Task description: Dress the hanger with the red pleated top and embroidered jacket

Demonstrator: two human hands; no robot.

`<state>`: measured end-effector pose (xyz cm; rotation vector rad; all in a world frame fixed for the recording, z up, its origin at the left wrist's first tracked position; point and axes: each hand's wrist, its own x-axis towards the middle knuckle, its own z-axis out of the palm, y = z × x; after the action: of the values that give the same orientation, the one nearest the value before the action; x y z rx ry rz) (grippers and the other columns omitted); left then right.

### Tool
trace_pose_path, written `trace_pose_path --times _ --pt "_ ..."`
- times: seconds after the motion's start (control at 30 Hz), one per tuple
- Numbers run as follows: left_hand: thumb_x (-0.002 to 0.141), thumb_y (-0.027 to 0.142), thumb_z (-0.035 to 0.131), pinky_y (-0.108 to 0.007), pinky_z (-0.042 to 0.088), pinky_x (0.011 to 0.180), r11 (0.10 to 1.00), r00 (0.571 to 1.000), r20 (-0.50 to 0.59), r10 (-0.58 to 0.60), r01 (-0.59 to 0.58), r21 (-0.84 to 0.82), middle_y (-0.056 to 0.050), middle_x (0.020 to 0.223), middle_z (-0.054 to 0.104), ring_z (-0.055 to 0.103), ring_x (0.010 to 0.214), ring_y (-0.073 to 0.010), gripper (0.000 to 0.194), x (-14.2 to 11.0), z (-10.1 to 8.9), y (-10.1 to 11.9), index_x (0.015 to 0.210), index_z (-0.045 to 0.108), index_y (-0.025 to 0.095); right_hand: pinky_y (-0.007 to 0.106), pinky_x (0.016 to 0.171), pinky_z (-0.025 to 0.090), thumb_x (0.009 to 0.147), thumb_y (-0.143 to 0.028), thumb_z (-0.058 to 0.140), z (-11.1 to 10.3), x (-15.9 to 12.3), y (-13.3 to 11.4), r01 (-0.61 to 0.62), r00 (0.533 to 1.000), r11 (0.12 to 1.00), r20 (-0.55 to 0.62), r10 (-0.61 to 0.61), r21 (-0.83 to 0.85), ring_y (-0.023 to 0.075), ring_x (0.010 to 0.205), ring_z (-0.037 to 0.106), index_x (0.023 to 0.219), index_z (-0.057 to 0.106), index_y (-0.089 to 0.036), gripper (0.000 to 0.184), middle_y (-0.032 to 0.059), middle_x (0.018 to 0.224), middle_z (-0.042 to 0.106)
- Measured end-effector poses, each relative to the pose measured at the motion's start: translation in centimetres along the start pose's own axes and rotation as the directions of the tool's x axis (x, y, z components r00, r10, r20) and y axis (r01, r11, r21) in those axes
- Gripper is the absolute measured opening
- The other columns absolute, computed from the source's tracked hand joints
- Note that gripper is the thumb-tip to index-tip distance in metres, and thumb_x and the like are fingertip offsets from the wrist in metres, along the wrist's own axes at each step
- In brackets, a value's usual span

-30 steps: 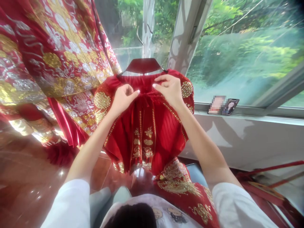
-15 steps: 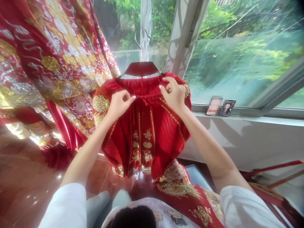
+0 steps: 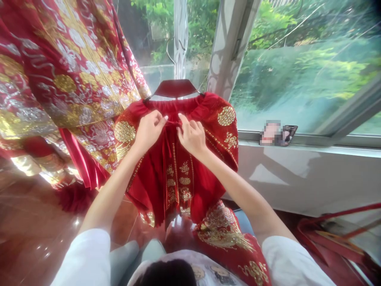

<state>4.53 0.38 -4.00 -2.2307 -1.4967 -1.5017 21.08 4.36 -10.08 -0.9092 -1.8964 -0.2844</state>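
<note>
A red pleated skirt (image 3: 205,194) with gold embroidered panels hangs in front of me from a hanger (image 3: 172,63). At the middle of its gathered waistband sits a knotted red drawstring (image 3: 174,123), with a loose end dangling below. My left hand (image 3: 150,129) pinches the cord just left of the knot, thumb against the fingers. Close beside it, my right hand (image 3: 192,135) has its fingers closed around the cord at the knot, which it partly covers. A dark red band (image 3: 175,88) arches above the waistband on the hanger.
Red garments with gold and silver embroidery (image 3: 74,79) hang at the left. Another red embroidered cloth (image 3: 226,238) drapes by my lap. Small picture cards (image 3: 289,135) stand on the window sill (image 3: 312,149). A reddish wooden frame (image 3: 327,238) is at lower right.
My right hand has moved left and slightly down, from the right part of the waistband to the knot. My left hand stays nearly in place, still pinching the drawstring.
</note>
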Motion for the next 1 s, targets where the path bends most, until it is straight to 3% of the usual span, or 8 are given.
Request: trace_pose_path --times 0.1,0.2,0.23,0.3,0.4,0.53,0.77,1.0 --pt "0.089 0.032 0.056 -0.028 0.025 0.055 0.991 0.999 -0.030 -0.033 0.036 0.127 0.003 0.053 0.046 0.036 0.049 -0.0119 0.031 -0.2 -0.2 0.0 0.063 0.047 0.019 0.042 0.083 0.044 0.100 -0.025 0.028 -0.5 -0.3 0.0 0.063 0.997 0.996 0.054 -0.059 -0.068 0.0257 0.087 0.057 0.124 0.060 -0.016 0.042 0.0127 0.091 0.068" --pt "0.088 0.034 0.059 -0.028 0.029 0.058 0.983 1.000 0.008 0.020 -0.021 0.182 0.001 0.060 0.053 0.044 0.055 -0.0147 0.016 -0.2 -0.5 0.1 0.079 0.060 0.021 0.041 0.081 0.044 0.100 -0.016 0.024 -0.8 -0.5 0.1 0.116 0.989 0.980 0.110 -0.100 -0.159 0.0253 0.086 0.057 0.112 0.066 -0.013 0.044 0.0144 0.089 0.066" --pt "0.087 0.034 0.061 -0.029 0.033 0.062 0.977 0.998 0.021 0.062 -0.065 0.202 0.000 0.065 0.057 0.049 0.061 -0.0170 0.012 -0.1 -0.6 0.3 0.089 0.064 0.022 0.040 0.081 0.044 0.099 -0.014 0.023 -0.8 -0.6 0.1 0.127 0.987 0.975 0.125 -0.106 -0.180 0.0252 0.086 0.057 0.110 0.067 -0.012 0.045 0.0150 0.090 0.065" --pt "0.082 0.032 0.067 -0.034 0.038 0.075 0.952 0.986 0.033 0.164 -0.167 0.257 -0.004 0.083 0.064 0.056 0.082 -0.0238 0.022 0.1 -0.8 0.6 0.103 0.067 0.026 0.040 0.080 0.044 0.099 -0.012 0.022 -0.8 -0.5 0.0 0.135 0.984 0.970 0.140 -0.108 -0.201 0.0251 0.085 0.056 0.105 0.068 -0.010 0.046 0.0156 0.090 0.064" --pt "0.081 0.031 0.069 -0.046 0.032 0.095 0.907 0.958 0.098 0.269 -0.287 0.310 -0.008 0.109 0.066 0.051 0.108 -0.0317 0.024 0.7 -0.4 0.7 0.105 0.070 0.028 0.040 0.079 0.044 0.100 -0.015 0.024 -0.8 -0.5 -0.4 0.104 0.990 0.977 0.117 -0.083 -0.189 0.0252 0.084 0.056 0.097 0.067 -0.011 0.043 0.0154 0.088 0.063" --pt "0.087 0.028 0.061 -0.054 0.022 0.101 0.898 0.937 0.229 0.262 -0.324 0.298 -0.006 0.092 0.071 0.054 0.094 -0.0272 0.013 1.3 0.9 -0.1 0.089 0.074 0.028 0.037 0.070 0.043 0.100 -0.016 0.026 -0.8 -1.3 -1.2 0.045 0.994 0.975 0.104 -0.023 -0.219 0.0250 0.083 0.054 0.088 0.065 -0.013 0.041 0.0149 0.085 0.063" --pt "0.084 0.029 0.065 -0.055 0.016 0.107 0.943 0.942 0.241 0.235 -0.281 0.176 -0.002 0.084 0.072 0.057 0.089 -0.0233 0.011 1.2 0.9 -1.0 0.079 0.075 0.031 0.032 0.064 0.040 0.100 -0.019 0.035 -1.0 -3.0 -1.8 -0.036 0.996 0.988 0.081 0.049 -0.147 0.0231 0.083 0.054 0.082 0.059 -0.016 0.029 0.0115 0.085 0.063" --pt "0.081 0.028 0.070 -0.053 0.017 0.108 0.954 0.945 0.252 0.208 -0.254 0.162 0.000 0.082 0.072 0.057 0.091 -0.0228 0.006 1.5 0.6 -0.7 0.077 0.074 0.030 0.032 0.067 0.041 0.095 -0.017 0.040 -2.2 -5.2 -2.1 -0.174 0.971 0.985 0.172 0.168 0.017 0.0215 0.081 0.056 0.080 0.055 -0.019 0.021 0.0070 0.084 0.065"
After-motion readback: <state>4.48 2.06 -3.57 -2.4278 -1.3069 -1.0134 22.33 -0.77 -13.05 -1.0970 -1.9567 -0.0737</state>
